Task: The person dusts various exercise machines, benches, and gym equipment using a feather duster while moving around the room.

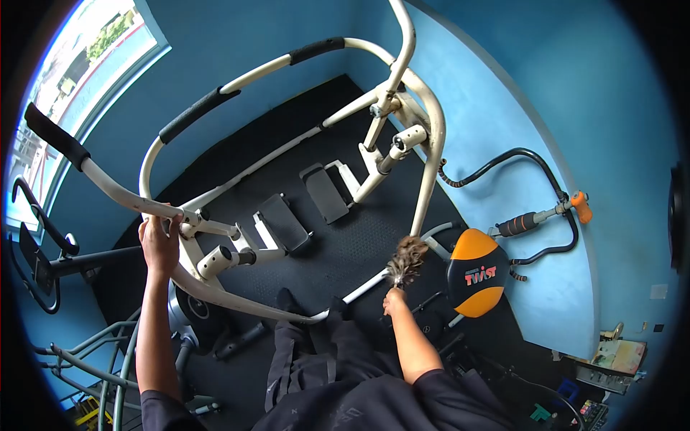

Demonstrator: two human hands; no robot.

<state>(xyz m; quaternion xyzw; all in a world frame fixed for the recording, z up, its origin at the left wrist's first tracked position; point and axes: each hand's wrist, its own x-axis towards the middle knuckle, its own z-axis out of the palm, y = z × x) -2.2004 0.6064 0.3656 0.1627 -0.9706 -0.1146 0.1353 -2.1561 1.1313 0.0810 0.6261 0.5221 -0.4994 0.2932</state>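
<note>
- Our hands are well apart: the right hand [394, 302] is closed on the handle end of the duster [407, 260], and the left hand [159, 244] is at the far left of the frame [434, 161].
- The left hand's fingers pass partly out of sight around a tube there; how tightly they close, we cannot tell.
- The duster lies just beyond our right hand, its long axis pointing away from our body and leaning slightly right.
- Its feathers overlap the frame's right side tube, which comes down toward us nearly in line with the duster; whether they press on it, we cannot tell.
- Our right hand is by far the nearer to that tube, with the left across the frame's full width.
- Between our hands and farther out, two pedals [285, 222] [325, 194] hang inside the frame, above the dark floor [359, 241].
- Right of the duster, near it, stands the twister [477, 273], with the blue wall [489, 122] behind.
</note>
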